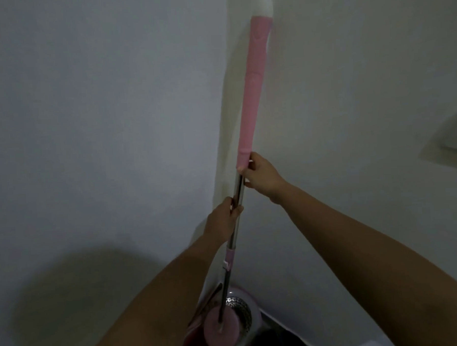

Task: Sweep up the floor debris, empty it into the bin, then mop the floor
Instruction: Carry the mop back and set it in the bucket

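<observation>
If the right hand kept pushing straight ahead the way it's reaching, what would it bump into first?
The right hand already grips the mop pole just below the pink handle grip. Past the pole, the next thing in line looks like the pale wall corner, though depth there is hard to judge.

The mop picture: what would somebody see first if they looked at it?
First, the long mop running up the middle of the view, with its pink grip against the white wall. Both hands hold its metal pole: the right hand just below the pink grip, the left hand lower. At the bottom, the round pink mop head sits by the spin bucket's metal basket.
</observation>
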